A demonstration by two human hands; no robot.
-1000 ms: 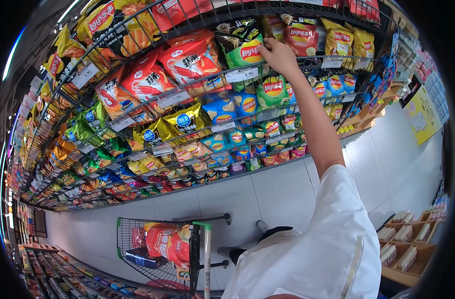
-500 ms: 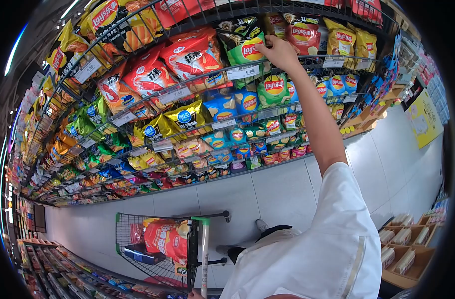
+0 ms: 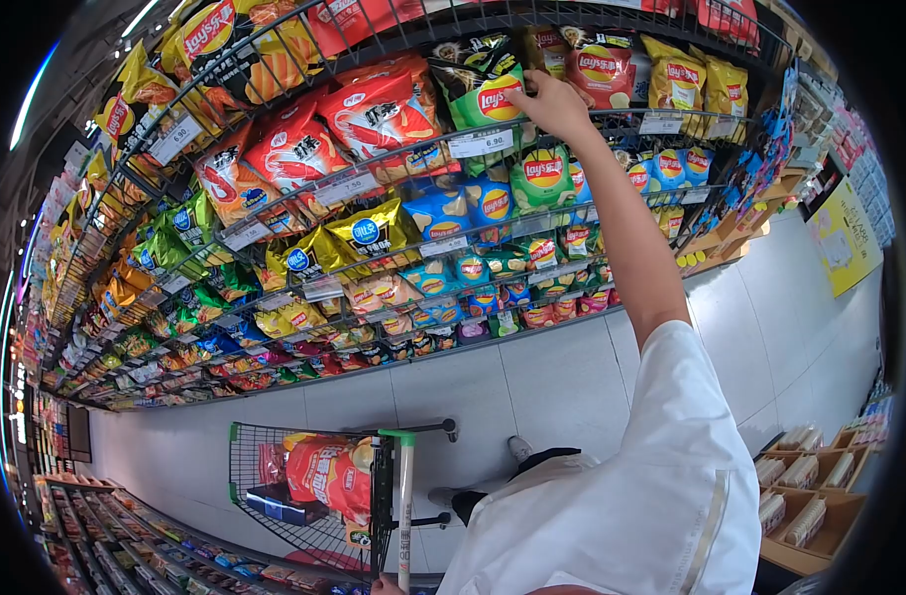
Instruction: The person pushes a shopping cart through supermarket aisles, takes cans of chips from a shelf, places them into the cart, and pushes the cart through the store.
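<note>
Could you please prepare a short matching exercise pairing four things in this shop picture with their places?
Things:
1. right hand
2. left hand
3. large red bag
4. yellow poster

Places:
A. far right of the picture
B. inside the cart
C. at the edge of the green-and-black chip bag
D. by the cart handle

Pairs: 1-C; 2-D; 3-B; 4-A

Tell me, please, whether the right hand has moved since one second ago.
No, not visibly: the right hand keeps nearly the same spot, above and right of the price tag below the green-and-black bag.
</note>
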